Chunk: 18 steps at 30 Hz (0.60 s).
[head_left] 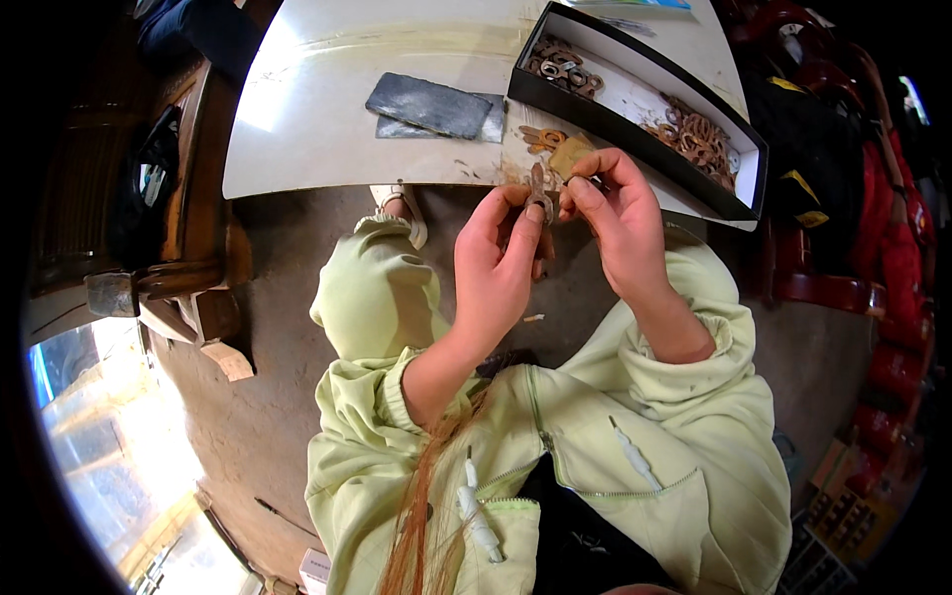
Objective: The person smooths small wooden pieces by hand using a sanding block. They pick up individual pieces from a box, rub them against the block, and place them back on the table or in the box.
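Note:
My left hand [504, 233] is closed around a small rusty metal piece [537, 180], slim at the top and broader below, held upright over the table's near edge. Close beside it, my right hand [625, 213] is closed in a pinch of thumb and forefinger. What lies between those fingertips is too small to make out. Right behind them shows a tan, flat, square-edged piece [568, 156]; I cannot tell whether it is held or lies on the table. Several rusty ringed metal pieces [541, 138] lie just left of it.
On the white table [307, 149] two dark grey flat slabs [436, 105] overlap. A long black box [635, 149] with white inside holds rusty ringed pieces at both ends. Brown crumbs lie near the table's edge. Wooden furniture [193, 188] stands at left, dark red furniture [823, 283] at right.

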{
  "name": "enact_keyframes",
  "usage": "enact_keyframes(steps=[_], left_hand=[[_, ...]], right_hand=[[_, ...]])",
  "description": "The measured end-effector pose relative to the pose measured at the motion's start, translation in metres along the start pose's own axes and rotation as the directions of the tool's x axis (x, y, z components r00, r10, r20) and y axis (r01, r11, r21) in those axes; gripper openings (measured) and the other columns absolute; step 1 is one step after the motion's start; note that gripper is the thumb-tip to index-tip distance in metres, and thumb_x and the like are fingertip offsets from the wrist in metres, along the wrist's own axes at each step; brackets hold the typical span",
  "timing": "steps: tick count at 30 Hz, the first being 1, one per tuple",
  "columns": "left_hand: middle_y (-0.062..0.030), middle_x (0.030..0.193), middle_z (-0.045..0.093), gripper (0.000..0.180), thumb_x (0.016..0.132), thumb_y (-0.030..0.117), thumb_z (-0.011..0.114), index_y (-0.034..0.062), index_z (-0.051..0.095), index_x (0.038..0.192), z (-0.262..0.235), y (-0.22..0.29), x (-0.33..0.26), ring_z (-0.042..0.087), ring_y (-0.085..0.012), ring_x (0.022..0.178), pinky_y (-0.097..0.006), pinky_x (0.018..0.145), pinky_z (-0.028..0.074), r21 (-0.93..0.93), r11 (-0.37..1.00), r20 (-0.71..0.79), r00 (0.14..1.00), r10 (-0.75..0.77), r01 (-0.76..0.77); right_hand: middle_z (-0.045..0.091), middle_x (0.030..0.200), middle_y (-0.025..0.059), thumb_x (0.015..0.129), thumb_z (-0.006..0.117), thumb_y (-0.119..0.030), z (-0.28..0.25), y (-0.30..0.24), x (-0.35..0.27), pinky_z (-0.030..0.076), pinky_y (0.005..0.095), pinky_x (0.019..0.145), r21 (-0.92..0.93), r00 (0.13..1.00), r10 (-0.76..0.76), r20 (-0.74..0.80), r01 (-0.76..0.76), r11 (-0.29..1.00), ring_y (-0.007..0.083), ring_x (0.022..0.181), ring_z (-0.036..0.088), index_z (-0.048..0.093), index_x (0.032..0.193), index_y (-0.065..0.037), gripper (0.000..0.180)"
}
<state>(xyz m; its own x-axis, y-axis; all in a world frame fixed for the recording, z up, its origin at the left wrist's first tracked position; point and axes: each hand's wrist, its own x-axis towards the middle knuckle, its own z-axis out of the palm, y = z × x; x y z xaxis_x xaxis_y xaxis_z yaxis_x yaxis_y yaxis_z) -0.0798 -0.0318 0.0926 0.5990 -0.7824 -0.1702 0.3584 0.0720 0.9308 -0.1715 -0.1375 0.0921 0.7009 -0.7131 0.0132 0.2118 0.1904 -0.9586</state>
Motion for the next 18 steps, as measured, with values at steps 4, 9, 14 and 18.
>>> enact_keyframes(steps=[4,9,14,18], left_hand=[[-0.0004,0.067,0.055,0.011,0.096,0.008,0.049,-0.0011,0.053,0.101,-0.0026,-0.0043,0.0003,0.045,-0.0036,0.053,-0.019,0.046,0.035,-0.055,0.998,0.031,0.999,0.013,-0.011],[-0.0023,0.073,0.057,0.017,0.096,0.008,0.047,-0.0026,0.051,0.109,-0.0043,-0.0060,-0.0002,0.049,-0.0051,0.058,-0.019,0.050,0.039,-0.028,1.000,0.061,0.998,0.004,-0.002],[-0.0023,0.074,0.058,0.016,0.096,0.007,0.047,-0.0029,0.051,0.107,-0.0043,-0.0057,0.0005,0.049,-0.0049,0.058,-0.019,0.050,0.039,-0.010,1.000,0.065,0.998,0.007,-0.007],[-0.0020,0.073,0.057,0.012,0.094,0.005,0.048,-0.0021,0.052,0.103,-0.0039,-0.0053,0.0005,0.048,-0.0043,0.056,-0.019,0.047,0.038,-0.021,1.000,0.053,0.999,0.015,-0.014]], right_hand=[[0.054,0.088,0.0018,0.093,0.055,-0.008,-0.0015,0.0045,-0.0018,0.047,0.0219,0.072,-0.027,1.000,0.007,-0.001,-0.007,1.000,0.0075,0.078,0.054,0.050,0.101,-0.002,0.012],[0.054,0.088,0.0009,0.091,0.058,-0.007,0.0006,0.0021,-0.0062,0.045,0.0200,0.069,-0.121,1.000,0.016,0.023,-0.013,0.993,0.0060,0.077,0.053,0.051,0.099,-0.002,0.012],[0.056,0.090,0.0001,0.089,0.059,-0.005,0.0025,-0.0008,-0.0041,0.045,0.0192,0.069,-0.157,1.000,0.012,0.011,-0.010,0.988,0.0054,0.078,0.053,0.054,0.099,-0.001,0.012],[0.057,0.091,0.0003,0.087,0.061,-0.002,-0.0015,-0.0018,-0.0025,0.045,0.0202,0.069,-0.098,0.999,0.002,0.047,0.002,0.995,0.0054,0.078,0.052,0.056,0.099,-0.001,0.013]])
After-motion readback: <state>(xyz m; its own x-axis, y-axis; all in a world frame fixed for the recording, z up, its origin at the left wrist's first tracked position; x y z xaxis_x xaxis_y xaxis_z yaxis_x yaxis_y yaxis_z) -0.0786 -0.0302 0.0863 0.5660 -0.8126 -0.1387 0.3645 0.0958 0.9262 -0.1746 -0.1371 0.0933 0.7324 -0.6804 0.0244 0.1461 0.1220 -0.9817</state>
